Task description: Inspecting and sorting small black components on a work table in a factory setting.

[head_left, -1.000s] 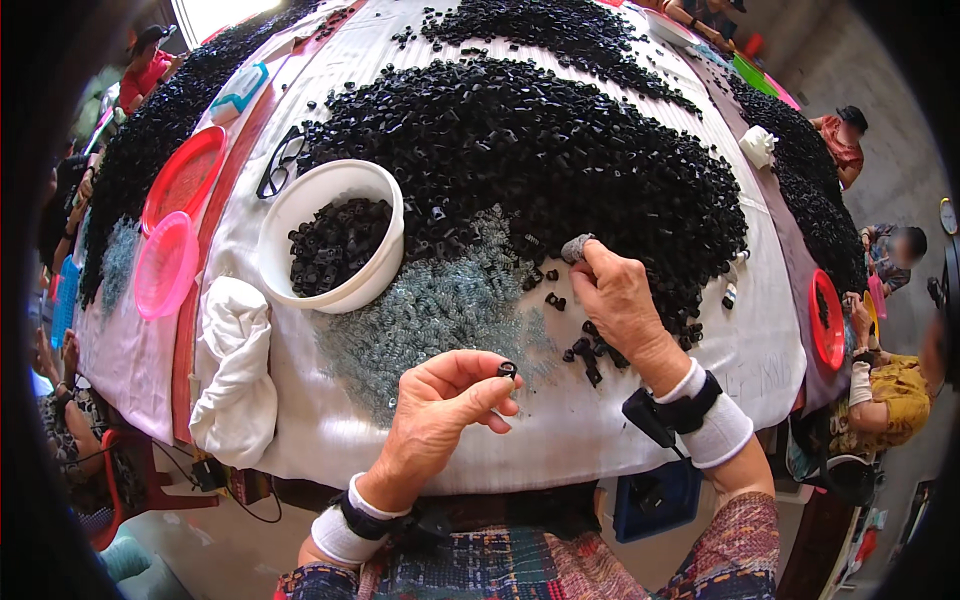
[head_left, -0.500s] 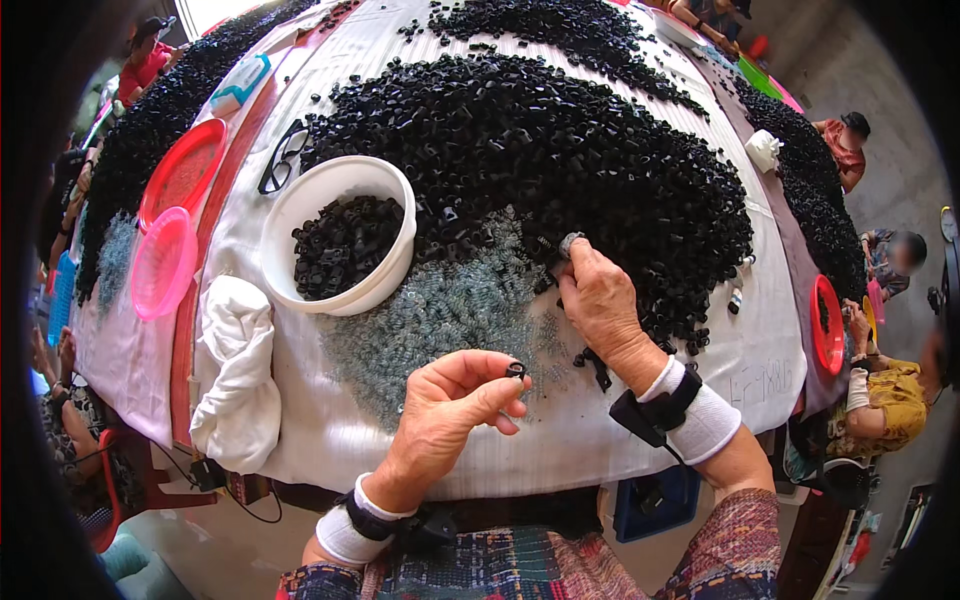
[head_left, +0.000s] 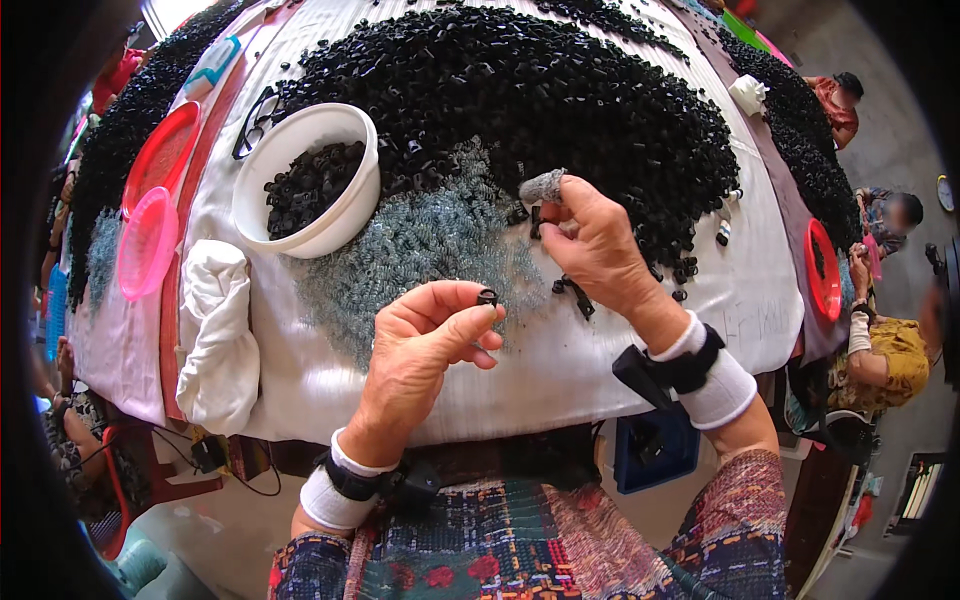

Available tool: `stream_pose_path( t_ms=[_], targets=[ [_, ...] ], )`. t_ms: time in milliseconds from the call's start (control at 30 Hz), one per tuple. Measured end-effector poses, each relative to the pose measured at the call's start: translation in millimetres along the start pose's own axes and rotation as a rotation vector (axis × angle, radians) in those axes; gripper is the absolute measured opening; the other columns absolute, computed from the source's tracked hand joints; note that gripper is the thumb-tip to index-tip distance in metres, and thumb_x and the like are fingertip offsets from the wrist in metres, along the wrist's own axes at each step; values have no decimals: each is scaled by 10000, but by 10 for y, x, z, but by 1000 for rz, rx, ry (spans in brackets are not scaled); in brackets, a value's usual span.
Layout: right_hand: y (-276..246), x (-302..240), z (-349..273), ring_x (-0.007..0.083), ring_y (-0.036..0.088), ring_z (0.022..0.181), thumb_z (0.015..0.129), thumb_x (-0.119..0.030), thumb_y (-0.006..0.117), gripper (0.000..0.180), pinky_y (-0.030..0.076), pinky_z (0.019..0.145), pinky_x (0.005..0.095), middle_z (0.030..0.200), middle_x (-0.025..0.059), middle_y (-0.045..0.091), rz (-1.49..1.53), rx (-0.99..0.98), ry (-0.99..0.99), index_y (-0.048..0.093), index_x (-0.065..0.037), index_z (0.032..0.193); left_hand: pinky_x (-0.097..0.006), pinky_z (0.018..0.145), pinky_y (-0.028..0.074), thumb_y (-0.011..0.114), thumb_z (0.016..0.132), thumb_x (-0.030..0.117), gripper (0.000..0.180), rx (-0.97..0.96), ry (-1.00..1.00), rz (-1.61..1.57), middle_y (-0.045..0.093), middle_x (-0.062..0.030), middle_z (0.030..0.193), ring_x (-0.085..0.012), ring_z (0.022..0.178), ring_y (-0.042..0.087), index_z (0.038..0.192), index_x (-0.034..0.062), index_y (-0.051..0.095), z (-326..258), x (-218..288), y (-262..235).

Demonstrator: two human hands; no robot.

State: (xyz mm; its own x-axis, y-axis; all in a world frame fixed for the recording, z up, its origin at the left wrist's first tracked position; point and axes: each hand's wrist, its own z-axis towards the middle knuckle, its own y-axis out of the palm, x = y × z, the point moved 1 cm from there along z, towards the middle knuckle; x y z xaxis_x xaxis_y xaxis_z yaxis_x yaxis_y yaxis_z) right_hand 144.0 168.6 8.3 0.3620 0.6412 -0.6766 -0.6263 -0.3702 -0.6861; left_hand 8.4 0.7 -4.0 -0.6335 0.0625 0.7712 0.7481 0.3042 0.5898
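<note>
My left hand (head_left: 420,340) pinches a small black plastic piece (head_left: 488,297) between thumb and forefinger, just above the near edge of a heap of small metal springs (head_left: 420,240). Farther right, my right hand (head_left: 605,245) is at the border between the springs and a wide pile of black plastic pieces (head_left: 520,90). A grey cover (head_left: 543,187) wraps its index fingertip. Between that finger and the thumb shows a dark plastic piece (head_left: 537,222), seemingly gripped. A few loose black pieces (head_left: 578,298) lie below this hand.
Left of the springs stands a white bowl (head_left: 370,165) partly filled with black pieces. A bundled white cloth (head_left: 218,340) and eyeglasses (head_left: 257,125) lie nearby. Red (head_left: 128,190) and pink trays (head_left: 125,265) sit at the left. Other people work around neighbouring tables.
The whole view has shifted, so the table appears higher and farther left. My right index finger has lifted and straightened, baring a dark piece by the thumb. The left hand keeps its pinch.
</note>
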Motion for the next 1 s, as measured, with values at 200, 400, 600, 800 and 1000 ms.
stream_pose_path(
  t_ms=[200,400,600,800,1000],
  targets=[
    [-177,-519,-281,54,584,867,832,46,594,303,502,751,201,930,-16,597,708,-52,84,619,-51,1117,-263,627,557,672,862,85,217,-67,31,-11,684,-108,923,-142,743,660,1045,-22,625,-16,21,139],
    [-147,-688,-454,92,611,859,832,71,608,328,528,754,231,922,52,633,649,62,-33,601,-23,1146,-262,627,560,680,854,77,209,-74,84,-6,688,-99,902,-143,747,663,1031,-26,641,-83,11,229],
    [-118,-709,-653,126,624,873,798,126,618,382,534,767,259,936,80,643,663,232,-87,548,35,1162,-271,636,559,674,849,52,198,-93,114,24,687,-126,920,-154,744,659,1028,-28,645,-125,8,278],
    [-65,-720,-662,146,641,852,790,120,636,416,547,731,271,941,102,653,559,301,-216,523,41,1183,-272,640,553,684,842,53,188,-84,137,60,686,-123,902,-148,736,652,1007,-31,652,-177,31,311],
    [-48,-747,-658,134,639,839,790,121,643,428,527,787,262,921,81,662,525,320,-145,529,42,1195,-235,624,536,701,835,78,230,-62,144,187,677,-99,854,-123,745,644,1015,-55,646,-163,90,326]
  ],
)
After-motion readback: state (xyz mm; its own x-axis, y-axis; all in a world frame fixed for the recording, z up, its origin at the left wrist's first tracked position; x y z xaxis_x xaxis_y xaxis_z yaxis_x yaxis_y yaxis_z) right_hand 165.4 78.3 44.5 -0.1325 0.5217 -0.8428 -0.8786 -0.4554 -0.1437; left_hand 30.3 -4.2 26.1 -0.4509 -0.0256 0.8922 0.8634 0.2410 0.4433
